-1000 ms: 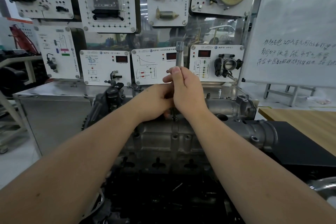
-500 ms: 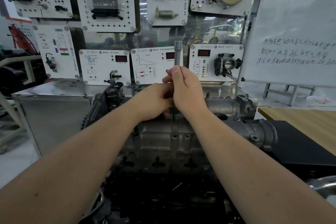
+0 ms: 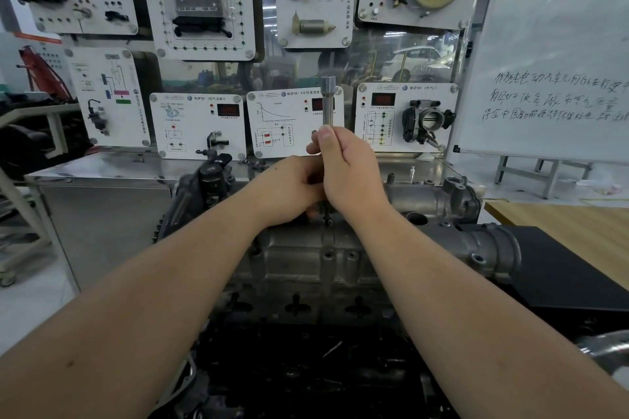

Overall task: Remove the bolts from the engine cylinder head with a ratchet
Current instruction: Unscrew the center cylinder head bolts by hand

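Barely any change over the last second: my right hand [image 3: 350, 170] and left hand [image 3: 289, 190] sit at the same spot over the cylinder head [image 3: 306, 258], and the tool shaft [image 3: 328, 102] is upright as before. Any drift looks like head camera shift, not tool travel.

Right hand: fingers curled round the shaft, thumb laid up along it, top end with its socket-like collar sticking out above the fist. Left hand: tucked against the right, lower on the shaft, fingers curled; I can't tell exactly what they grip because the right hand covers it.

Lower tip [image 3: 327, 219] pokes out below the hands, at or just above the top face of the head. Whether it's seated on a bolt I can't tell, the contact is hidden. No ratchet handle visible either.

My read: no visible rotation or lift, so this bolt isn't out yet. Looks like I'm spinning it by hand or just seating the bit. Other fasteners along the head's front face look untouched.
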Demonstrator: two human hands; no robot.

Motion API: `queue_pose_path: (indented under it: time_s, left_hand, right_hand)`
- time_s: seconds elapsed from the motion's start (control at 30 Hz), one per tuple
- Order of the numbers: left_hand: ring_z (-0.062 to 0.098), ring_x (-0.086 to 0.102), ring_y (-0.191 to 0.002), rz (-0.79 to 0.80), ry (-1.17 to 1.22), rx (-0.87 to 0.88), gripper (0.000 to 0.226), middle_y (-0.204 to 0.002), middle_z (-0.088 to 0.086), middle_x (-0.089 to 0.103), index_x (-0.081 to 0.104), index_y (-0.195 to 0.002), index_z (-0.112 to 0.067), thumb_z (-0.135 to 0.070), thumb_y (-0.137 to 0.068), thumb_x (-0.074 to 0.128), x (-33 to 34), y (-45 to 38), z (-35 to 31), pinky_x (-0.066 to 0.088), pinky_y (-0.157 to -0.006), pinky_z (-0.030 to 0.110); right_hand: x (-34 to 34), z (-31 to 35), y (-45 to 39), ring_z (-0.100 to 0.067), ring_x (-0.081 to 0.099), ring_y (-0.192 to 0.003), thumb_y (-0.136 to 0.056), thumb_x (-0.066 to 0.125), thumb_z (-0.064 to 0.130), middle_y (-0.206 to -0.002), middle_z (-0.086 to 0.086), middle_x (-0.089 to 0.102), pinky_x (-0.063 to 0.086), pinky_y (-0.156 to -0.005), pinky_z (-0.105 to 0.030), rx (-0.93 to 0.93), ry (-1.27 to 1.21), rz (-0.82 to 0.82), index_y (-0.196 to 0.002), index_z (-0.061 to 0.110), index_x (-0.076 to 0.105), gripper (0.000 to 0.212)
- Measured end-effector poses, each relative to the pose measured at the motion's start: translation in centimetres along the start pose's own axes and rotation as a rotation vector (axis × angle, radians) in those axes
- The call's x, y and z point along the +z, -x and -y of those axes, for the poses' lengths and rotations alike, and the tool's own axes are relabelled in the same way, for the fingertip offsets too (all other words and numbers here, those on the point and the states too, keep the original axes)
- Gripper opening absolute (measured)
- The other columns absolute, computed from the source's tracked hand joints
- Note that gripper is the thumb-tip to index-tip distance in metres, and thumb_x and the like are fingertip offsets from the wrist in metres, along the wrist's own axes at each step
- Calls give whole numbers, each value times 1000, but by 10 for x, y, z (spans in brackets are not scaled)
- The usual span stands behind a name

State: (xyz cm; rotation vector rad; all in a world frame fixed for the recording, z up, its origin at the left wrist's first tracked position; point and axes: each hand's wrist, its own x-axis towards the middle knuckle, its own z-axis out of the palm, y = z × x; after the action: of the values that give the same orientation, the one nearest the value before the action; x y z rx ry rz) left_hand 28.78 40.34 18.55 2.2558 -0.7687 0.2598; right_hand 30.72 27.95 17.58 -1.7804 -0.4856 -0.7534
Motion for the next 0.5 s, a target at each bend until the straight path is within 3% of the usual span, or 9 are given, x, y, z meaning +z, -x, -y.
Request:
queue_pose_path:
  time_s: [0.13, 0.3, 0.4, 0.5]
  left_hand:
    - [3, 65, -51, 2, -20, -9, 26, -64, -23, 68, 58, -84, -38, -13, -90, 54, 0, -2, 1, 41, -44, 9]
    - [13, 72, -62, 7, 7, 0, 25, -69, -20, 70, 61, -87, -38, -14, -90, 54, 0, -2, 2, 45, -50, 13]
    - [12, 71, -62, 16, 11, 16, 26, -69, -22, 70, 61, -87, -37, -13, -92, 54, 0, -1, 2, 47, -53, 13]
    - [8, 68, -57, 11, -17, 24, 24, -69, -22, 69, 60, -86, -38, -15, -91, 54, 0, -1, 2, 43, -49, 11]
  right_hand:
    - [-2, 1, 1, 5, 54, -68, -101, 54, 37, -70, 16, 59, 40, -60, -11, -44, 30, -48, -89, 25, 60, 18]
    - [0, -2, -1, -2, 58, -72, -104, 49, 32, -80, 7, 67, 41, -61, -12, -20, 1, -67, -89, 9, 64, 32]
    - [1, -3, -2, -4, 61, -82, -106, 44, 32, -87, 10, 68, 46, -73, -24, 22, -17, -48, -93, 11, 66, 33]
    - [0, -1, -1, -4, 57, -74, -105, 42, 34, -80, 11, 64, 46, -69, -24, -12, -12, -49, -95, 14, 66, 33]
